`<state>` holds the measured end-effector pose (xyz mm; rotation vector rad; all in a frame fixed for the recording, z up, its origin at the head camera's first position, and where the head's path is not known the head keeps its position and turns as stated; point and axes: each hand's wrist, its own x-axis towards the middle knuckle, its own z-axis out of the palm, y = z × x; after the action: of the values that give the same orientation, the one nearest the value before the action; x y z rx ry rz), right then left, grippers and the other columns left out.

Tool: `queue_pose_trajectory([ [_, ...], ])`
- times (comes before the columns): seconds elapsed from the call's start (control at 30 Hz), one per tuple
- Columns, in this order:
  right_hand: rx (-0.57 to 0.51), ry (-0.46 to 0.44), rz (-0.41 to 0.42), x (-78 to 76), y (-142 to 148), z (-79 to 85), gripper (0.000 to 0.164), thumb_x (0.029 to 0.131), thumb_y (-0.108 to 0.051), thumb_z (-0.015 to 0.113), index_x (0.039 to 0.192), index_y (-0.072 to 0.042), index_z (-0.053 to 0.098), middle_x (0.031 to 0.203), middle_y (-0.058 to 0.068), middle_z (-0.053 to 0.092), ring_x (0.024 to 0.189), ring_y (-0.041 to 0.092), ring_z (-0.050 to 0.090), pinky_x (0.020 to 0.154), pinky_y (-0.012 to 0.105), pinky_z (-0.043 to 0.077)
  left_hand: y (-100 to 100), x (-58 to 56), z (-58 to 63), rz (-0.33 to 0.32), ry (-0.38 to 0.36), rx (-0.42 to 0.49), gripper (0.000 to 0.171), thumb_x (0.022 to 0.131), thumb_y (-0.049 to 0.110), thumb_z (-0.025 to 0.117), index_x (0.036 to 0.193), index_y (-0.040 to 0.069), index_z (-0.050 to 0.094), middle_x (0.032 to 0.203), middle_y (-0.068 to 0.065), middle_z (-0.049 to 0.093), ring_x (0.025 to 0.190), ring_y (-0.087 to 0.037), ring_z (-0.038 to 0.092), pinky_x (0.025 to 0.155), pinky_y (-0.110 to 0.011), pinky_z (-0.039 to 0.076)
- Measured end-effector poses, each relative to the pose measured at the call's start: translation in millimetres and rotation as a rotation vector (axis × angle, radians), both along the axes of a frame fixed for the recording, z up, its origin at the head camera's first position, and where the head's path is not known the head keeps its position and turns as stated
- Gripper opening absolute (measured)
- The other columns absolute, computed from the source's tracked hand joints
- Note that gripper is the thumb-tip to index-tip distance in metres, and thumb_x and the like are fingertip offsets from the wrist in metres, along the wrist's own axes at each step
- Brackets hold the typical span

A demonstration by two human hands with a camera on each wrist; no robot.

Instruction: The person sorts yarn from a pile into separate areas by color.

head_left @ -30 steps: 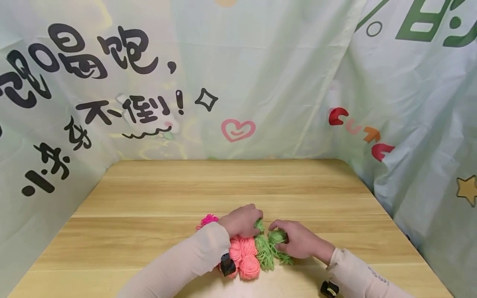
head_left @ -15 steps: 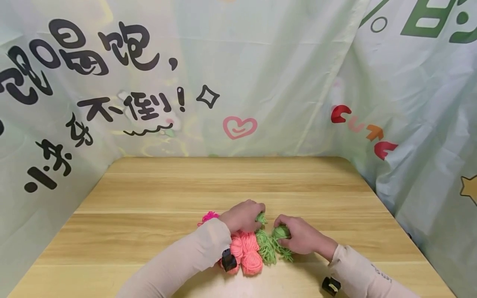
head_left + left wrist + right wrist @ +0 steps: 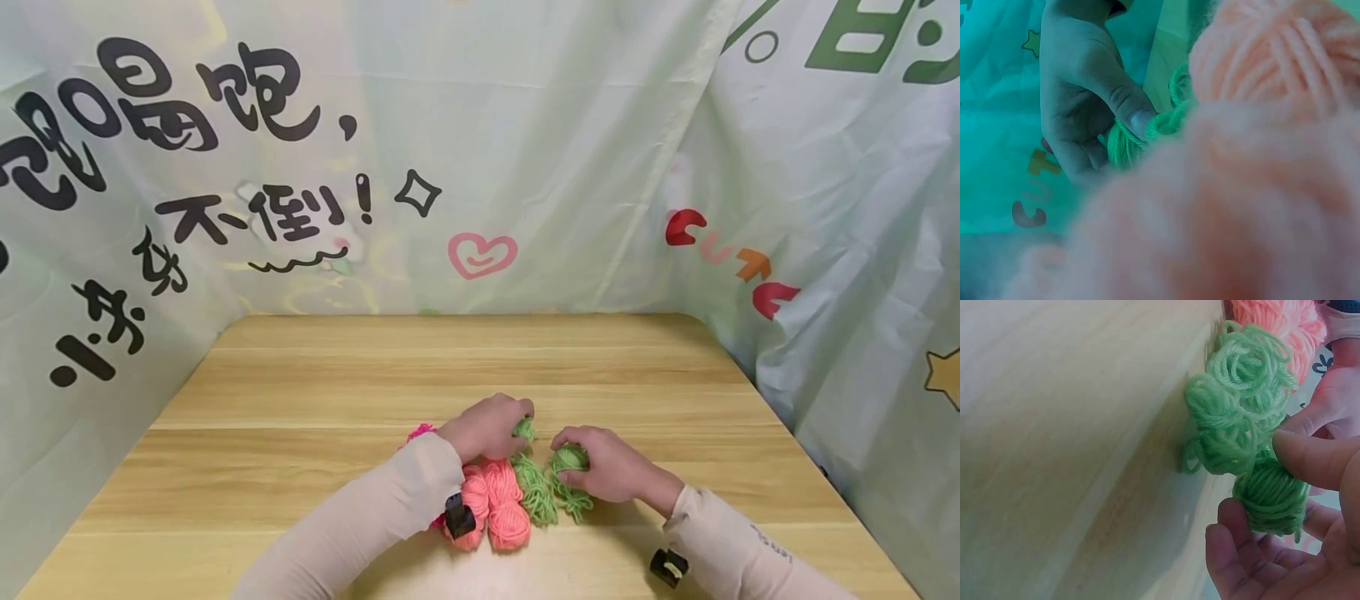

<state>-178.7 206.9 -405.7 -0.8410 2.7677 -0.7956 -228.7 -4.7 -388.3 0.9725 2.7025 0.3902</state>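
In the head view my left hand point(image 3: 491, 425) reaches over the yarn and pinches a small green yarn bundle point(image 3: 525, 429) between thumb and fingers. My right hand point(image 3: 611, 467) grips a green yarn ball point(image 3: 572, 458), loose strands trailing toward me. In the right wrist view its thumb point(image 3: 1310, 456) lies on one side of the wound ball point(image 3: 1272, 500), fingers curled round the other. A looser green skein point(image 3: 535, 492) lies between the hands. Against it sit several coral-pink yarn balls point(image 3: 508, 525), partly under my left forearm. Blurred pink yarn point(image 3: 1210, 231) fills much of the left wrist view.
Magenta yarn point(image 3: 422, 432) shows behind my left sleeve, mostly covered. The wooden table point(image 3: 300, 375) extends to a printed curtain point(image 3: 562, 167) at the back and sides. Small black devices point(image 3: 459, 517) are strapped under both wrists.
The head view has tilted slightly. Both hands have shifted a little farther from me, the right one also slightly rightward, with the green yarn still held. The pink balls stay roughly in place.
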Motion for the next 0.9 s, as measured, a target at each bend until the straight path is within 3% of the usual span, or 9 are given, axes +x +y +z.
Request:
queue_pose_trajectory([
  [0.37,0.000,0.002,-0.024,-4.4,4,0.9,0.031,0.085,-0.015,0.075,0.112,-0.004,0.064,0.109,0.007,0.066,0.103,0.030,0.061,0.087,0.050,0.050,0,-2.4,7.0,0.005,0.013,0.006,0.037,0.093,0.024,0.068,0.125,0.010,0.057,0.096,-0.001,0.059,0.078,-0.012,0.052,0.066,-0.025,0.044],
  [0.67,-0.013,-0.007,-0.045,-5.1,7,3.5,0.031,0.084,-0.018,0.076,0.110,-0.006,0.064,0.105,0.004,0.066,0.096,0.024,0.061,0.082,0.045,0.051,-2,-3.7,14.2,0.010,0.024,0.038,0.037,0.094,0.023,0.065,0.127,0.010,0.057,0.111,-0.005,0.061,0.094,-0.016,0.057,0.076,-0.028,0.048],
  [0.9,-0.013,-0.018,-0.058,-4.2,6,5.2,0.030,0.085,-0.018,0.076,0.109,-0.007,0.064,0.107,0.005,0.066,0.101,0.027,0.061,0.084,0.047,0.050,-4,-6.9,17.7,-0.001,0.063,0.082,0.029,0.097,0.029,0.061,0.120,0.013,0.058,0.101,0.000,0.059,0.083,-0.011,0.054,0.071,-0.026,0.047],
])
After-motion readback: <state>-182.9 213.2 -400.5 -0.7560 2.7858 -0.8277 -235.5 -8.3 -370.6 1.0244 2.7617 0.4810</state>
